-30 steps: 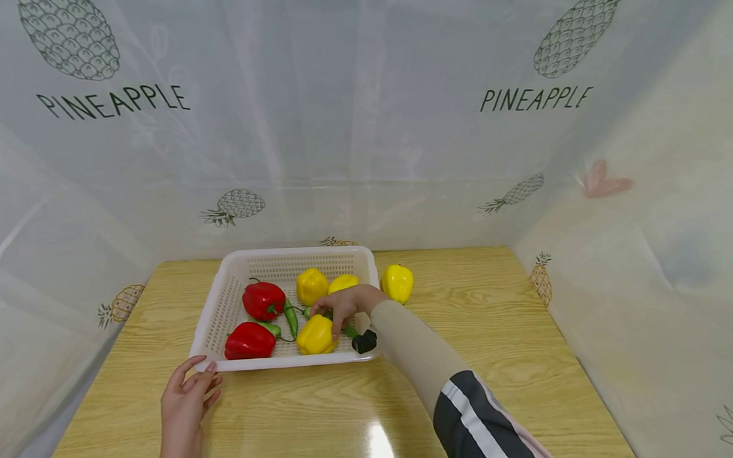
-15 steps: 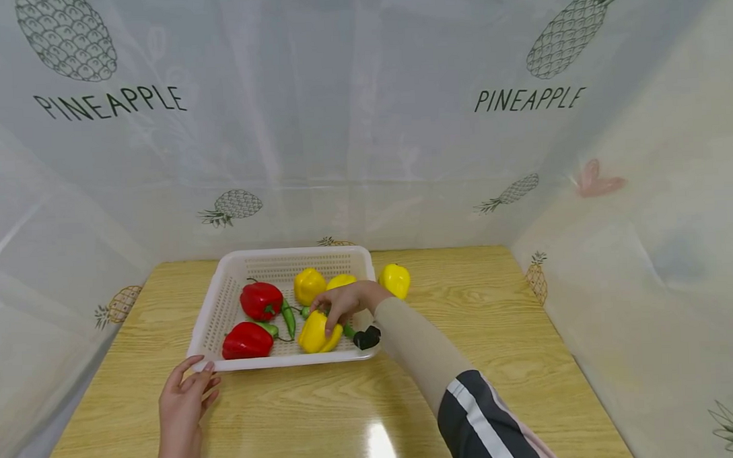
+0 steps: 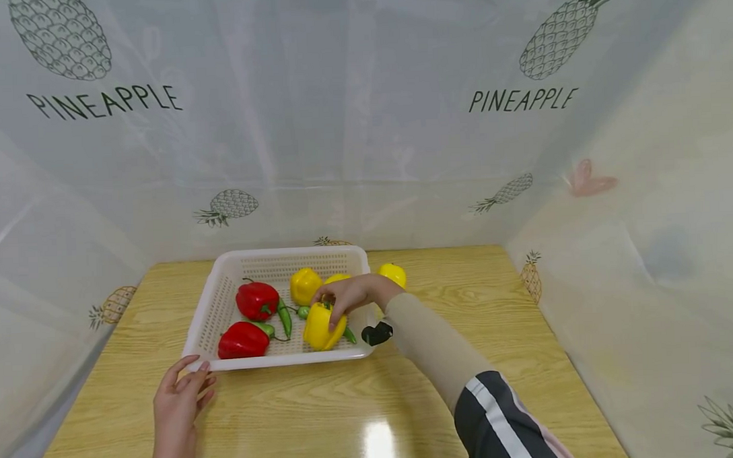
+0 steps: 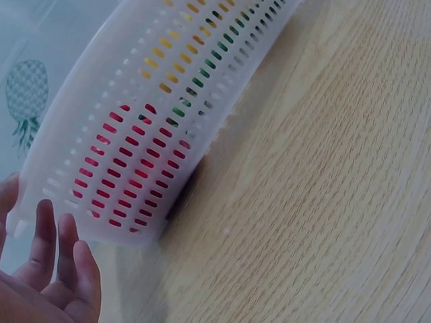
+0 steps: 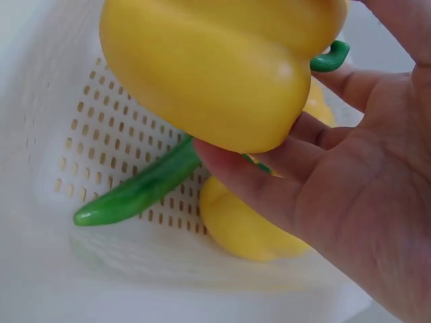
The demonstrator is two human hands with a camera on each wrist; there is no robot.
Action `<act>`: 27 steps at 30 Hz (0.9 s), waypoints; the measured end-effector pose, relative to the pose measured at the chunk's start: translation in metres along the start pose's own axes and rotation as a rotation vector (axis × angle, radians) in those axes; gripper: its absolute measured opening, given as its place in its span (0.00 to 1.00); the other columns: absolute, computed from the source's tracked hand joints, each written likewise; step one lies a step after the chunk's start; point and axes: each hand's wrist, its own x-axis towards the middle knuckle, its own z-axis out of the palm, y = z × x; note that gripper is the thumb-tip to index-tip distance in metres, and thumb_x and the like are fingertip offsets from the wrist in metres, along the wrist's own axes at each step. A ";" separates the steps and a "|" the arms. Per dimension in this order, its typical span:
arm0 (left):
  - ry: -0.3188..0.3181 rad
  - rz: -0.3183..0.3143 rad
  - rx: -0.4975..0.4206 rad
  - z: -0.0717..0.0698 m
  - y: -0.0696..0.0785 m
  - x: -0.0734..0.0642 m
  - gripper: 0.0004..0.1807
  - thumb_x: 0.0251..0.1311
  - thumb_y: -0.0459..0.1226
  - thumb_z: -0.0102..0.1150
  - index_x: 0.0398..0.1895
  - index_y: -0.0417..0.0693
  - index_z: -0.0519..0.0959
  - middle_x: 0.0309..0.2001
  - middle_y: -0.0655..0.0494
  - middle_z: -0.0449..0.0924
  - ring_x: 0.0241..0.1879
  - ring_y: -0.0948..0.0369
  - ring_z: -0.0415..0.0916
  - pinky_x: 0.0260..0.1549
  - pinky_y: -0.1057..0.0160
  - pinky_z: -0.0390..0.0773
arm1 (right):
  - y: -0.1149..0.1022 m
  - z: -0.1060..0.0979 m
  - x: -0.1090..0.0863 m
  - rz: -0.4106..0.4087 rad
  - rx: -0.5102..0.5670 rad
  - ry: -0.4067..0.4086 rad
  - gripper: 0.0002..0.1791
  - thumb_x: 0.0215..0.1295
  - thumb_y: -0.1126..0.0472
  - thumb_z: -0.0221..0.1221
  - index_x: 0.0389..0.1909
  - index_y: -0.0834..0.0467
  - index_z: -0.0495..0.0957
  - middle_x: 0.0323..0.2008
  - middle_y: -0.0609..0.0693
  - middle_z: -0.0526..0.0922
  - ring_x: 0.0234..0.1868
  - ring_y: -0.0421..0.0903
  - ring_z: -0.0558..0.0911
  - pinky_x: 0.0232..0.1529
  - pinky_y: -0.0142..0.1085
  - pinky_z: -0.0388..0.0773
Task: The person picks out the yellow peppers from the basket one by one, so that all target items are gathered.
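The white basket sits mid-frame, the left hand touching its lower-left corner, fingers relaxed; at its lower right, the right hand grips, fingers part-closed, a yellow pepper (long axis near upright, stem toward the frame's top).

- Soft, even light fills the head view, where the lettering on the pale backdrop reads clearly.
- A white patch of glare flares near the middle of the wooden table's front edge.
- A faint shadow falls on the table beside the beige sleeve.
- Dimmer and bluish, the left wrist view leaves the left hand in shade, with a dark shadow under the basket's lower edge.
- In the right wrist view, the basket's corner washes out, detail softens, and a muted highlight marks the yellow pepper.
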 end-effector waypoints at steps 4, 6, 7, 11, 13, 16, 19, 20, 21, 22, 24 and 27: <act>0.004 0.005 0.000 0.000 0.001 0.000 0.18 0.63 0.38 0.64 0.54 0.50 0.73 0.26 0.63 0.83 0.26 0.66 0.82 0.25 0.68 0.82 | -0.002 -0.002 -0.009 -0.035 -0.103 0.039 0.38 0.49 0.67 0.72 0.62 0.51 0.68 0.57 0.50 0.67 0.56 0.47 0.71 0.53 0.34 0.75; 0.002 0.004 0.010 0.000 0.002 0.001 0.18 0.63 0.38 0.64 0.55 0.50 0.73 0.26 0.63 0.83 0.26 0.66 0.82 0.25 0.68 0.82 | -0.003 -0.003 -0.015 -0.052 -0.135 0.052 0.40 0.48 0.66 0.73 0.63 0.51 0.67 0.56 0.50 0.67 0.58 0.48 0.69 0.55 0.35 0.73; 0.002 0.002 0.013 0.000 0.002 0.001 0.18 0.63 0.38 0.64 0.55 0.51 0.73 0.27 0.63 0.83 0.26 0.66 0.82 0.25 0.68 0.82 | -0.003 -0.004 -0.017 -0.063 -0.147 0.059 0.40 0.47 0.65 0.73 0.64 0.52 0.67 0.56 0.49 0.67 0.59 0.49 0.68 0.55 0.35 0.72; 0.001 0.000 0.021 0.001 0.001 0.002 0.18 0.64 0.38 0.63 0.55 0.50 0.72 0.27 0.64 0.83 0.25 0.67 0.81 0.25 0.68 0.82 | -0.003 -0.007 -0.028 -0.114 -0.161 0.067 0.43 0.46 0.62 0.73 0.65 0.53 0.66 0.56 0.50 0.67 0.58 0.52 0.69 0.55 0.37 0.72; 0.000 -0.001 0.020 0.001 0.001 0.003 0.18 0.64 0.38 0.63 0.55 0.51 0.72 0.27 0.64 0.83 0.25 0.67 0.81 0.25 0.68 0.82 | -0.003 -0.008 -0.034 -0.144 -0.162 0.066 0.44 0.45 0.61 0.73 0.66 0.55 0.65 0.57 0.51 0.67 0.57 0.53 0.70 0.54 0.38 0.73; -0.005 -0.002 0.017 0.001 0.000 0.003 0.18 0.64 0.38 0.63 0.55 0.51 0.72 0.27 0.65 0.83 0.25 0.67 0.81 0.26 0.68 0.82 | -0.004 -0.010 -0.042 -0.175 -0.159 0.074 0.44 0.45 0.62 0.73 0.65 0.56 0.64 0.57 0.52 0.66 0.56 0.54 0.71 0.53 0.39 0.74; -0.005 -0.001 0.010 0.001 0.000 0.004 0.18 0.63 0.37 0.63 0.55 0.51 0.73 0.27 0.65 0.83 0.25 0.67 0.81 0.25 0.68 0.82 | -0.004 -0.012 -0.050 -0.184 -0.157 0.100 0.43 0.45 0.63 0.73 0.64 0.53 0.65 0.57 0.51 0.65 0.56 0.53 0.71 0.53 0.39 0.74; -0.002 0.001 0.005 0.001 -0.001 0.004 0.18 0.63 0.37 0.63 0.55 0.51 0.73 0.27 0.64 0.83 0.25 0.67 0.81 0.25 0.68 0.82 | -0.004 -0.012 -0.051 -0.190 -0.151 0.109 0.43 0.45 0.63 0.74 0.63 0.52 0.64 0.58 0.50 0.65 0.56 0.53 0.71 0.53 0.39 0.73; 0.002 0.003 0.000 0.001 -0.001 0.004 0.18 0.63 0.37 0.63 0.54 0.51 0.73 0.26 0.64 0.83 0.25 0.67 0.82 0.25 0.68 0.81 | -0.004 -0.012 -0.053 -0.196 -0.143 0.118 0.43 0.45 0.63 0.73 0.63 0.52 0.64 0.58 0.50 0.64 0.56 0.53 0.71 0.54 0.40 0.73; 0.004 0.005 -0.004 0.001 -0.001 0.004 0.17 0.63 0.37 0.64 0.54 0.51 0.73 0.26 0.63 0.83 0.25 0.66 0.82 0.24 0.67 0.81 | -0.003 -0.013 -0.054 -0.208 -0.137 0.125 0.42 0.45 0.63 0.73 0.63 0.52 0.64 0.58 0.51 0.64 0.56 0.53 0.71 0.55 0.41 0.72; 0.010 0.012 -0.018 0.001 -0.002 0.003 0.17 0.63 0.36 0.64 0.53 0.51 0.74 0.25 0.61 0.83 0.26 0.66 0.82 0.24 0.67 0.82 | -0.003 -0.012 -0.058 -0.235 -0.122 0.140 0.42 0.46 0.63 0.72 0.63 0.54 0.63 0.59 0.52 0.64 0.57 0.54 0.70 0.57 0.43 0.71; 0.009 0.019 -0.023 0.001 -0.003 0.002 0.16 0.62 0.36 0.64 0.53 0.51 0.74 0.25 0.61 0.83 0.26 0.66 0.82 0.24 0.67 0.82 | -0.001 -0.011 -0.064 -0.275 -0.098 0.171 0.41 0.47 0.64 0.71 0.64 0.57 0.63 0.60 0.53 0.64 0.59 0.55 0.68 0.59 0.46 0.69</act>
